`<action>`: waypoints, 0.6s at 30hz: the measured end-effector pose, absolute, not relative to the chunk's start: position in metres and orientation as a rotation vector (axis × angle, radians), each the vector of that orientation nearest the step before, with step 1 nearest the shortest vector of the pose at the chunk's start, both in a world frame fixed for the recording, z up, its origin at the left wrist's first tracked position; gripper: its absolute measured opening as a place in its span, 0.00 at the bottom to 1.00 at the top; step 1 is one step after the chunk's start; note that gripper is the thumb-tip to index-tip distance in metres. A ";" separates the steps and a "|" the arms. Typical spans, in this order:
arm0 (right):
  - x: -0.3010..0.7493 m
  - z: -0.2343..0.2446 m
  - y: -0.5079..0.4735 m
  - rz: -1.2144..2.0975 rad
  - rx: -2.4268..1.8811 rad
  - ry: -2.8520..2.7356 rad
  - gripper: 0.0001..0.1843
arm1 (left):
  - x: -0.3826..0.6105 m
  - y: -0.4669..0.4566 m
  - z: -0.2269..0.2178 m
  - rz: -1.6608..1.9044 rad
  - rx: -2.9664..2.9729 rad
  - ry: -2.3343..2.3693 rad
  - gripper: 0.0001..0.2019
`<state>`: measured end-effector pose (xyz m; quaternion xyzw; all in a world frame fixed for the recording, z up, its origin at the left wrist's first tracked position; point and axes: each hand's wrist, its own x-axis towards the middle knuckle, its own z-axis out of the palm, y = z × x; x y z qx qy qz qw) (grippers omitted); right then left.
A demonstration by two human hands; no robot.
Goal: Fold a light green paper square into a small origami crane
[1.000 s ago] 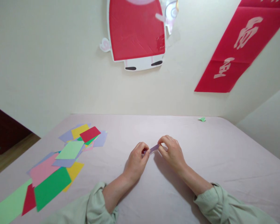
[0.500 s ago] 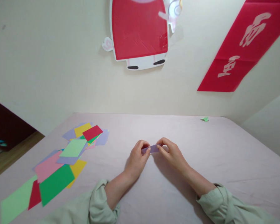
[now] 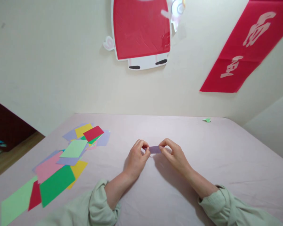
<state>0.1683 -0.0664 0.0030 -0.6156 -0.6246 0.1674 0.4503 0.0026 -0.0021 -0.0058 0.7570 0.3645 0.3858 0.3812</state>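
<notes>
Between my two hands is a small strip of purple paper (image 3: 155, 149), held up just over the table. My left hand (image 3: 137, 158) pinches its left end between thumb and fingers. At the right end, the thumb and index finger of my right hand (image 3: 175, 156) grip it the same way. Part of the strip is hidden behind my left fingers, so I cannot tell how it is folded there.
Loose coloured paper sheets (image 3: 58, 185) lie overlapping along the left of the pink-covered table (image 3: 198, 138). A small folded green paper piece (image 3: 207, 120) sits near the far right edge. Behind stands a wall with a red banner (image 3: 235, 59) and a red cartoon cutout (image 3: 141, 29).
My left hand has slid slightly left along the paper, so more of the strip shows between my hands and it lies more level. My right hand has barely moved.
</notes>
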 end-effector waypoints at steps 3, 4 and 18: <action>0.172 0.004 -0.066 0.434 -1.522 -1.499 0.06 | 0.002 0.002 -0.006 1.000 1.887 0.963 0.05; 0.173 0.004 -0.066 0.440 -1.521 -1.485 0.06 | 0.002 0.004 -0.007 1.006 1.871 0.976 0.05; 0.169 0.000 -0.062 0.536 -1.438 -1.557 0.08 | 0.001 -0.001 -0.007 0.933 2.010 0.777 0.05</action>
